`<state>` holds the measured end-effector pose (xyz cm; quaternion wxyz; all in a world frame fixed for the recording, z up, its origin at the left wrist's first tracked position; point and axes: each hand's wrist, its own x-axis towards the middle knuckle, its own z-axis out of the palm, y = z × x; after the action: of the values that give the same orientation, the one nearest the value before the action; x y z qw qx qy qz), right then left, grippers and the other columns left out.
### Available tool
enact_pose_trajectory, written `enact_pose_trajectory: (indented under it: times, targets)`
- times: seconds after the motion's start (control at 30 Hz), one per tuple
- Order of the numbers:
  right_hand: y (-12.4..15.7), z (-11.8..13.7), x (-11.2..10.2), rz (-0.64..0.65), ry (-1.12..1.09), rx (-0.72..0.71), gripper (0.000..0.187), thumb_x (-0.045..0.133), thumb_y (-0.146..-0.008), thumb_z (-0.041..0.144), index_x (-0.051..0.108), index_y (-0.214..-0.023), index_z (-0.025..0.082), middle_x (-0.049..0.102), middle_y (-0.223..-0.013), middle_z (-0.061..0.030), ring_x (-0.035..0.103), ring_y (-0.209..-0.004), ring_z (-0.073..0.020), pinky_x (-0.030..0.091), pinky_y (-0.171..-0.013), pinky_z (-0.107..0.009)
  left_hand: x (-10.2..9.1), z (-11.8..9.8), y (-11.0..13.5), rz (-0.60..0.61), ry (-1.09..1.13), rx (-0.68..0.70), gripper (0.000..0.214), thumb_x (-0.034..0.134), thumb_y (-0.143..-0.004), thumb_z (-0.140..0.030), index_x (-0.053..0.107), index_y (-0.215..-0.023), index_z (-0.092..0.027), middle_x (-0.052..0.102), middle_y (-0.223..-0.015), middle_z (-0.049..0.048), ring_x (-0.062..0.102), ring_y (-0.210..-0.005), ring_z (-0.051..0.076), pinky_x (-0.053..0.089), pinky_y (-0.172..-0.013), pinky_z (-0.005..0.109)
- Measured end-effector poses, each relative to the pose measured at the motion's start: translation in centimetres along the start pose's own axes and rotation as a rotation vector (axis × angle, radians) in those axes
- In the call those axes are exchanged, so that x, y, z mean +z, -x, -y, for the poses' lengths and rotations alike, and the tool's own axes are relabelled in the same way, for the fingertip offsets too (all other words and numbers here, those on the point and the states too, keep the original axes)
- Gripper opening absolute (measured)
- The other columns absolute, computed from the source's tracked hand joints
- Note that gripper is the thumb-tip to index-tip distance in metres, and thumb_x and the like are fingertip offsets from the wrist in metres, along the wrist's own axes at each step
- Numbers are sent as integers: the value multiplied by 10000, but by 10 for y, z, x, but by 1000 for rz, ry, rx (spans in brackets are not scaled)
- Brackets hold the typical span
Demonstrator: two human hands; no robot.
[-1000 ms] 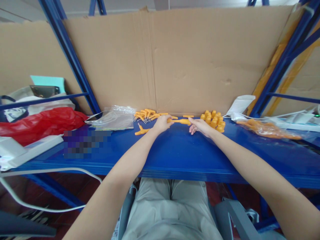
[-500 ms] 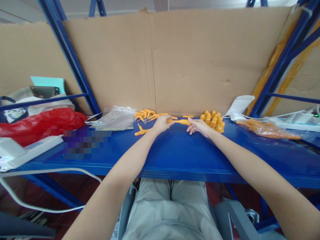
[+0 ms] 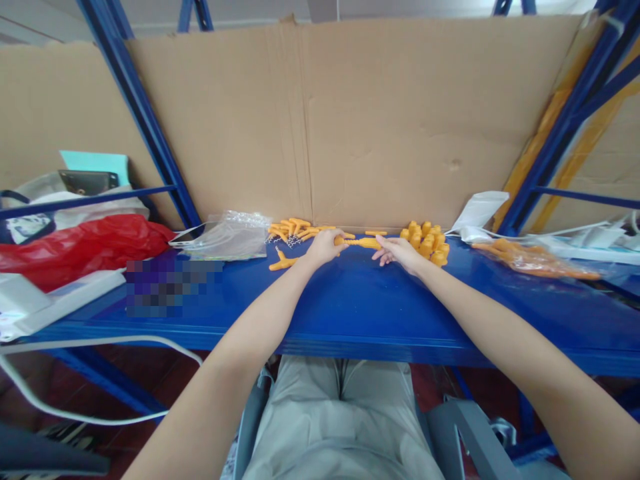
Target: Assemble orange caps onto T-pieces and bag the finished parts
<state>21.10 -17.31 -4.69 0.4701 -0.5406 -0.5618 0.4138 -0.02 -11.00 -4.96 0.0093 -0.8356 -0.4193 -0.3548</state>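
Observation:
My left hand (image 3: 324,247) and my right hand (image 3: 399,253) hold the two ends of one long orange plastic piece (image 3: 361,243) just above the blue shelf (image 3: 350,307). The left fingers are closed on its thin ribbed end, the right fingers pinch its thicker end. Behind the left hand lies a pile of thin orange stick parts (image 3: 295,230), and one orange Y-shaped part (image 3: 283,261) lies alone to its left. A cluster of short orange caps (image 3: 427,241) stands right behind the right hand.
A clear plastic bag (image 3: 227,237) lies left of the sticks, a red bag (image 3: 75,247) and white boxes (image 3: 45,303) further left. A white pouch (image 3: 479,212) and a bag of orange parts (image 3: 537,260) lie right. Cardboard (image 3: 400,120) backs the shelf.

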Motion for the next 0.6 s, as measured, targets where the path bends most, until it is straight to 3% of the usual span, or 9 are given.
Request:
enact_pose_trajectory:
  times: [0.07,0.17,0.37,0.47,0.6]
  targets:
    - [2,3,2,-19,26,32,415,519,-978,455,595,-717,141,674,-563,-65,537,-379,-79,391,-392,-172,-1,-1,0,9,3,2,167,740,-772,-175,737,-939,-156,761,-897,52,706,-863,197,538,-831,302]
    - [3,5,2,-18,37,63,440,499,-981,475,596,-714,138,665,-554,-67,530,-365,-82,377,-376,-179,-2,-3,0,10,11,-2,159,738,-772,-158,739,-930,-155,761,-899,53,707,-869,192,537,-847,301]
    - [-2,-2,-3,33,-55,-3,125,626,-936,239,617,-1047,181,759,-895,-44,639,-511,-78,407,-420,-157,0,-1,1,-17,-16,-45,157,749,-766,-174,740,-921,-153,757,-865,60,703,-843,204,540,-813,307]
    - [-3,-4,-4,18,-51,-28,70,607,-947,230,636,-940,167,754,-831,-41,603,-476,-65,428,-452,-160,-1,0,1,-20,-12,-20,159,747,-770,-178,740,-927,-156,755,-871,55,700,-837,196,533,-813,296]
    - [-1,-2,-1,14,-17,-55,272,602,-953,325,624,-746,149,726,-687,-49,559,-431,-63,383,-419,-157,-4,-2,1,10,-23,-8,168,739,-785,-182,741,-950,-149,757,-894,60,701,-840,193,528,-824,293]
